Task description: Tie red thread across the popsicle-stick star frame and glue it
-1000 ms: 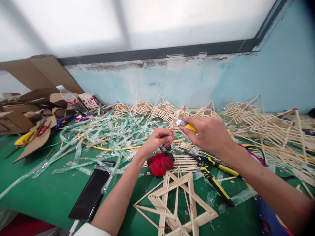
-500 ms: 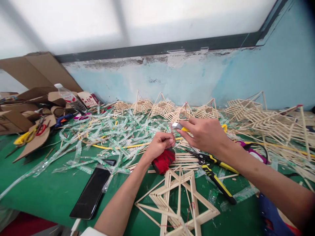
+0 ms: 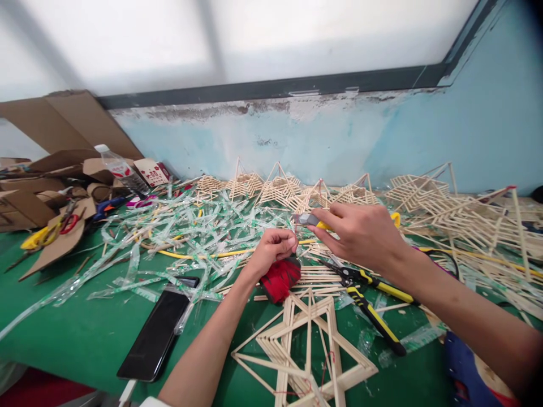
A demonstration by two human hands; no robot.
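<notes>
Head-worn view, seemingly forward and down.

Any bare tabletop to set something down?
Green tabletop left of the phone, bounded by the long tape strip and front edge. Narrow sliver between left forearm and wooden star. Crowded: wall side, tape scraps and stick frames; around pliers.

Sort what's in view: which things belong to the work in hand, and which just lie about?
Likely the work:
- cutter in right hand
- red bundle by left hand
- stick star
- perhaps pliers

Apparently lying about:
- phone
- bottle
- cardboard
- yellow-handled scissors
</notes>
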